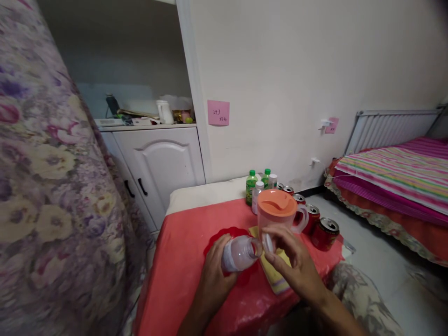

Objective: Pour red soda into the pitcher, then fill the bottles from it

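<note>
Dim indoor light, shadowed alcove [126, 56] beyond the left hand [214, 268], glare on tablecloth [257, 310] below the right hand [292, 261], stretched edges.

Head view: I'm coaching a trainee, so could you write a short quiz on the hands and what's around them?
1. Fill in: the right hand holds a white ____.
2. True or false: the jug has a green lid.
3. The bottle in the left hand points its mouth: a) toward the right hand; b) toward the curtain; c) straight up.

Key: 1. cap. 2. False; the jug has an orange lid. 3. a.
</note>
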`<state>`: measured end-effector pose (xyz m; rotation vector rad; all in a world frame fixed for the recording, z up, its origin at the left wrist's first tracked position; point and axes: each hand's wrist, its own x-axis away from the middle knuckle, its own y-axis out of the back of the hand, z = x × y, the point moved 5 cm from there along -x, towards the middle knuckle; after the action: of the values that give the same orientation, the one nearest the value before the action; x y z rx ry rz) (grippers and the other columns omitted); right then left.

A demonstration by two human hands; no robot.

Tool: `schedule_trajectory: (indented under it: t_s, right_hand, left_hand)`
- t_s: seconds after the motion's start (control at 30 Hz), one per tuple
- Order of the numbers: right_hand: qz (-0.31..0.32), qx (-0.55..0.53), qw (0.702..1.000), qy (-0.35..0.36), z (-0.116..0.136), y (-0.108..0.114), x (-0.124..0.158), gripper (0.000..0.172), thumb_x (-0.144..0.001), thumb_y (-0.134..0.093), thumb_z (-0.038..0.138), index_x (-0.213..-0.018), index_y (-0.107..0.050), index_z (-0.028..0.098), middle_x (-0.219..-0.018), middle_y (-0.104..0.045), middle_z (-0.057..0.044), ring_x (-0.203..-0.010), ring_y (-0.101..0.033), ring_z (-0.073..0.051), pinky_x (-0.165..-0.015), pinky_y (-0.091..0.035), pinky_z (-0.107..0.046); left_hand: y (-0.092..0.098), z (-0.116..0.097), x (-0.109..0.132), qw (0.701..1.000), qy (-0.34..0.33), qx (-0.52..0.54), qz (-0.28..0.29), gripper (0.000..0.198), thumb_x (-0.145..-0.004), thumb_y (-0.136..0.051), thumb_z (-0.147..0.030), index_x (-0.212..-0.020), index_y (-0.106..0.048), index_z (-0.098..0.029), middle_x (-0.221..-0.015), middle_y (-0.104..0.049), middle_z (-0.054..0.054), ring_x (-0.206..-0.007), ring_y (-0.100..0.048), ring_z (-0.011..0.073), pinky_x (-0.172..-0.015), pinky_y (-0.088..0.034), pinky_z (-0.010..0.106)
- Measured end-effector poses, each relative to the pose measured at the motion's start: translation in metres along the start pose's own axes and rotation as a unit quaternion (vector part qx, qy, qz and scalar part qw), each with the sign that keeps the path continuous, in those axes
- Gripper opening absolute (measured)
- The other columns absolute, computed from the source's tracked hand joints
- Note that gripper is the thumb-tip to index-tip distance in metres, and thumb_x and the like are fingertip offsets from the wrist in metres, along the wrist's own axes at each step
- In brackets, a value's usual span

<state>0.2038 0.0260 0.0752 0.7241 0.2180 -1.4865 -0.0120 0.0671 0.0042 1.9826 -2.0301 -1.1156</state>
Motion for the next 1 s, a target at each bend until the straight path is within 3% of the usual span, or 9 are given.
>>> schedule_trajectory:
  t_s: [0.1,0.2,0.3,0.37,0.5,0.63,0.77,1.0]
  right_hand:
    - [-0.019,-0.072,0.994,-0.074,-0.012,0.005,0.003,0.039,-0.09,-0.062,0.042,-0.124,-0.057,0.024,-0.109,-0.062,-0.007,-0.09,-0.061,-0.02,-0.078,-0.051,-0.031]
    - [0.008,-0.153,0.979,-0.135,-0.03,0.001,0.013,0.044,-0.09,-0.061,0.046,-0.127,-0.055,0.025,-0.11,-0.064,-0.007,-0.09,-0.063,-0.02,-0.081,-0.052,-0.033]
    - [0.046,-0.231,0.953,-0.189,-0.056,-0.009,0.031,0.043,-0.085,-0.065,0.05,-0.118,-0.056,0.024,-0.087,-0.064,-0.001,-0.077,-0.064,-0.018,-0.075,-0.052,-0.032]
    - [0.032,-0.263,0.937,-0.228,-0.077,-0.012,0.046,0.042,-0.08,-0.069,0.053,-0.108,-0.056,0.024,-0.085,-0.064,0.0,-0.071,-0.064,-0.018,-0.069,-0.053,-0.032]
    - [-0.012,-0.191,0.952,-0.241,-0.108,0.003,0.069,0.041,-0.072,-0.075,0.055,-0.092,-0.062,0.021,-0.084,-0.067,-0.002,-0.073,-0.066,-0.02,-0.07,-0.054,-0.035]
    - [-0.07,-0.113,0.958,-0.254,-0.129,0.04,0.08,0.041,-0.068,-0.079,0.052,-0.088,-0.062,0.02,-0.079,-0.069,-0.004,-0.076,-0.068,-0.024,-0.073,-0.055,-0.039]
    - [-0.155,-0.044,0.953,-0.255,-0.15,0.076,0.087,0.038,-0.07,-0.077,0.048,-0.09,-0.063,0.02,-0.087,-0.072,-0.007,-0.082,-0.069,-0.027,-0.074,-0.056,-0.041]
    - [-0.178,0.027,0.955,-0.234,-0.171,0.076,0.093,0.031,-0.073,-0.072,0.045,-0.094,-0.068,0.022,-0.099,-0.075,-0.007,-0.091,-0.07,-0.029,-0.076,-0.057,-0.04]
  left_hand:
    - [0.003,-0.006,0.0,1.0,0.01,0.024,-0.002,0.066,-0.066,-0.068,-0.017,-0.13,-0.055,-0.02,-0.14,-0.058,0.013,-0.134,-0.05,0.0338,-0.114,-0.038,0.054]
    - [0.004,-0.011,-0.001,0.999,0.025,0.037,0.001,0.066,-0.066,-0.067,-0.015,-0.13,-0.054,-0.021,-0.139,-0.058,0.013,-0.133,-0.051,0.0322,-0.114,-0.04,0.052]
    - [0.005,-0.009,-0.001,0.998,0.043,0.048,-0.009,0.07,-0.066,-0.068,-0.019,-0.133,-0.05,-0.02,-0.14,-0.058,0.013,-0.132,-0.052,0.0318,-0.113,-0.04,0.051]
    - [0.006,-0.005,-0.001,0.996,0.061,0.059,-0.023,0.071,-0.065,-0.071,-0.025,-0.133,-0.05,-0.017,-0.137,-0.06,0.015,-0.129,-0.055,0.0329,-0.111,-0.042,0.052]
    - [0.01,0.001,-0.003,0.99,0.1,0.085,-0.054,0.073,-0.063,-0.074,-0.031,-0.13,-0.051,-0.017,-0.133,-0.063,0.016,-0.125,-0.058,0.0347,-0.108,-0.045,0.051]
    - [0.01,0.004,-0.004,0.986,0.124,0.108,-0.041,0.069,-0.067,-0.074,-0.038,-0.128,-0.051,-0.016,-0.127,-0.066,0.015,-0.117,-0.063,0.0339,-0.101,-0.05,0.048]
    - [0.009,0.012,-0.005,0.984,0.135,0.106,-0.039,0.069,-0.068,-0.074,-0.042,-0.128,-0.05,-0.019,-0.123,-0.068,0.012,-0.112,-0.065,0.0325,-0.096,-0.052,0.045]
    - [0.009,0.006,-0.009,0.982,0.162,0.087,-0.051,0.067,-0.066,-0.075,-0.047,-0.124,-0.054,-0.021,-0.117,-0.07,0.009,-0.107,-0.067,0.0317,-0.091,-0.053,0.04]
